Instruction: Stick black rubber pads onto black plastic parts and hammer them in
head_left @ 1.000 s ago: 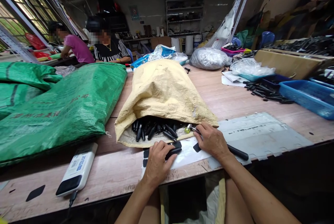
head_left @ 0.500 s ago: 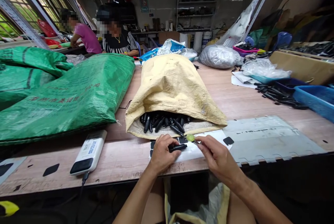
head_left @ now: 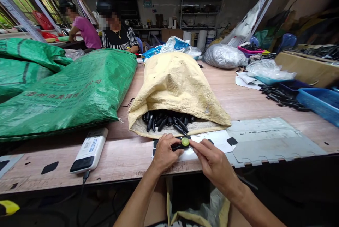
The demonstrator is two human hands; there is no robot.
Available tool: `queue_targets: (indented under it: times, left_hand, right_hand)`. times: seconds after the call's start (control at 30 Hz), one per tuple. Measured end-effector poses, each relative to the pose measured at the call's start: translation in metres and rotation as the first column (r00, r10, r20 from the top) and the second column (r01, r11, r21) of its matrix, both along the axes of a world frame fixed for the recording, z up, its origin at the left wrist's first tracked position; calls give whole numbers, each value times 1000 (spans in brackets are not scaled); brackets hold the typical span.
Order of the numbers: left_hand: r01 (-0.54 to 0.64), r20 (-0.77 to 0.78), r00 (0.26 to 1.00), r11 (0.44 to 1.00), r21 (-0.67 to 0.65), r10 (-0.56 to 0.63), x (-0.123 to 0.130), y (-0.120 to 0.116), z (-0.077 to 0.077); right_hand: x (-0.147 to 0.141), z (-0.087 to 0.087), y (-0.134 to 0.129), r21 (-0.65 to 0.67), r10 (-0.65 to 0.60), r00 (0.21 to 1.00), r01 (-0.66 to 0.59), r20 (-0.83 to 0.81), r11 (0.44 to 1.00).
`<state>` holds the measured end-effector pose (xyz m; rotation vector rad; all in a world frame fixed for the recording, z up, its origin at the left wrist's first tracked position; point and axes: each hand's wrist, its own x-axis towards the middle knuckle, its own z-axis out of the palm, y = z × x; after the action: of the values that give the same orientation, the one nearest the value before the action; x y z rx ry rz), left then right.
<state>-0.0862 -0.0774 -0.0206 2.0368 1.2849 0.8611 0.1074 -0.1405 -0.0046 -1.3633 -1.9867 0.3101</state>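
My left hand (head_left: 164,153) is closed around a short black tubular piece (head_left: 176,147), holding it over the front of the table. Between the fingertips of my right hand (head_left: 215,161) is a small tool with a round yellow-green end (head_left: 185,142). That round end now meets, or lies just in front of, the tip of the black piece; I cannot tell which. Beneath both hands lies a white sheet (head_left: 221,140) with black rounded patches. Just beyond them, the open mouth of a cream woven sack (head_left: 176,82) shows several similar black pieces (head_left: 164,121).
A green woven sack (head_left: 87,85) fills the left side, with a white power bank (head_left: 90,151) and cable before it. Grey sheeting (head_left: 272,140) lies right. Black parts (head_left: 284,98) and a blue bin (head_left: 319,101) stand farther right. Two people sit beyond the table.
My right hand has moved left, bringing the round green end to the tip of the black piece. My left hand keeps its hold. The view has shifted slightly.
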Motion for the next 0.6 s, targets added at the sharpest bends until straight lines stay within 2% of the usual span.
queue_targets:
  times: [0.1, 0.27, 0.4, 0.5, 0.6]
  left_hand:
    - [0, -3, 1000, 1000, -6, 0, 0, 0, 0]
    - [-21, -17, 1000, 1000, -1, 21, 1, 1, 0]
    - [-5, -28, 1000, 1000, -10, 5, 0, 1, 1]
    - [7, -24, 1000, 1000, -25, -7, -2, 1, 2]
    - [21, 7, 1000, 999, -27, -21, -3, 2, 2]
  right_hand:
    - [5, 2, -2, 36, -59, 998, 60, -21, 998]
    - [8, -1, -4, -34, -64, 997, 65, 39, 997]
    - [23, 2, 4, 45, -143, 989, 144, -30, 989]
    - [42, 1, 15, 82, -269, 961, 263, 66, 961]
    - [59, -10, 28, 128, -355, 905, 334, 233, 934]
